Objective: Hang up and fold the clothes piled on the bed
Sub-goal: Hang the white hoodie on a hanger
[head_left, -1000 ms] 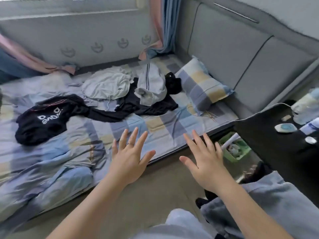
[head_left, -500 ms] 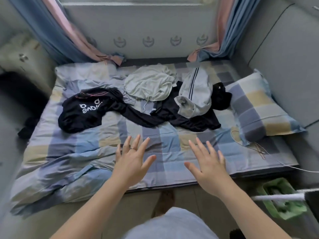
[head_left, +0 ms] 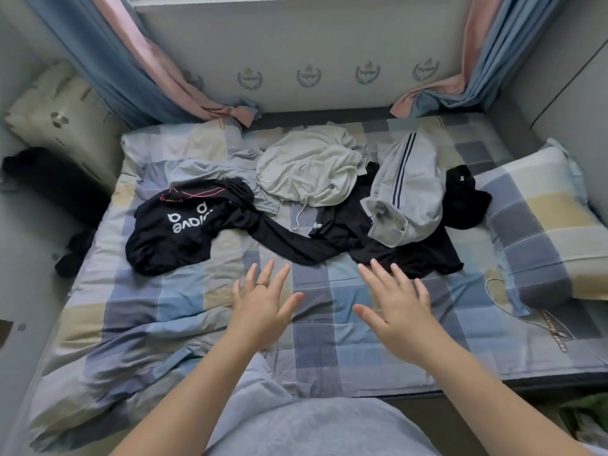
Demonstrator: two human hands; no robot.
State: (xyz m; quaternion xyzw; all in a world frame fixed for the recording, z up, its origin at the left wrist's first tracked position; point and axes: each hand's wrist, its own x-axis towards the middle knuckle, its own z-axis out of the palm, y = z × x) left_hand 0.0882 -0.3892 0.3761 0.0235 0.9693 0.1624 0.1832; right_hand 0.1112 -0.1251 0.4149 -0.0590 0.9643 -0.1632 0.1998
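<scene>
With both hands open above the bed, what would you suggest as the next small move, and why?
Probably reach the right hand forward and grip the near edge of the black garment. That hand and the left hand are open and hold nothing, and the garment lies just ahead of the right one. The grey striped garment lies partly on it, so lift gently.

Bare bed point(head_left: 325, 337) lies open between left hand point(head_left: 263, 307) and right hand point(head_left: 398, 311); clothes pile point(head_left: 309, 169) blocks ten to two o'clock, pillow point(head_left: 539, 232) at three.
</scene>
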